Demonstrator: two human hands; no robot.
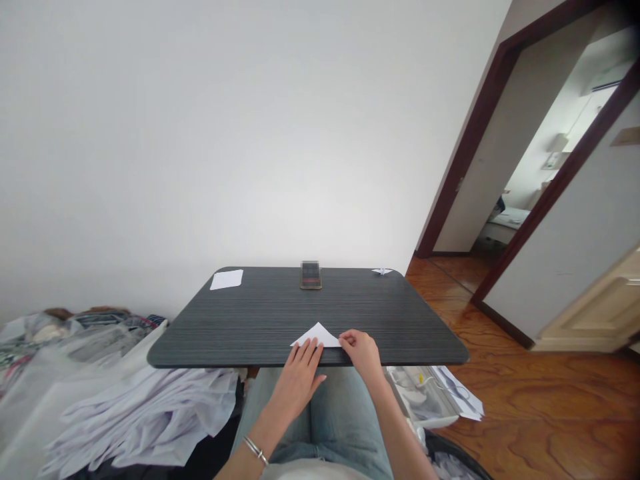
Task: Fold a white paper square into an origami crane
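Note:
A white paper folded into a triangle [320,333] lies at the near edge of the dark table [250,320]. My left hand [299,377] rests flat on the paper's left corner, fingers stretched out. My right hand [363,352] has curled fingers pinching the triangle's right corner. A bracelet sits on my left wrist.
A phone [311,275] lies at the table's far edge, a white paper sheet [227,279] at the far left, a small folded paper figure [382,271] at the far right. Crumpled papers [140,413] pile left of my lap. More papers [435,393] lie on the wooden floor right.

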